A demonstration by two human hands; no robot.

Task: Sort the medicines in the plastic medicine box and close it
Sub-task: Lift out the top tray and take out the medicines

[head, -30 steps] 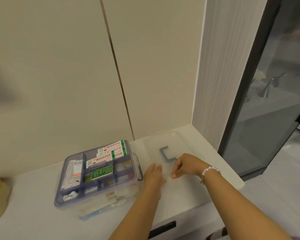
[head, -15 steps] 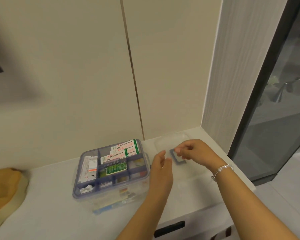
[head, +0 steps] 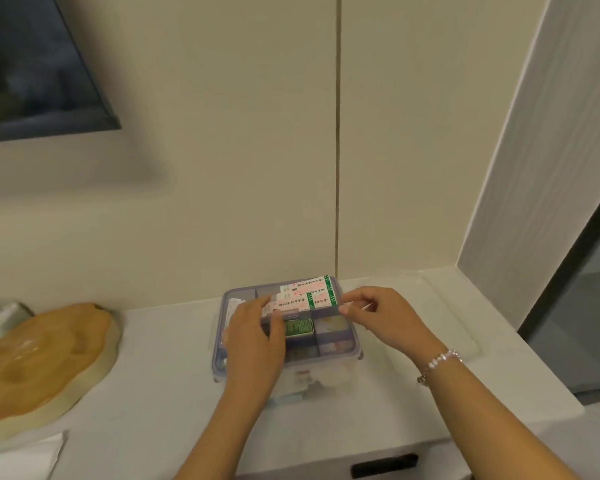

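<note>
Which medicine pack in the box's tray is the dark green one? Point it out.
The small dark green pack in the middle of the tray, just right of the left hand. The packs behind it are white and pink with green bands.

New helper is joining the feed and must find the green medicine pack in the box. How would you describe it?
Find the clear plastic medicine box on the white counter, in front of the wall seam. Between the left hand and right hand lies the small dark green pack, nearer than the white, pink and green-striped cartons; only it is solid green.

Bare counter (head: 378, 403) right of medicine box (head: 336, 355); wooden tray (head: 42, 362) left.
</note>
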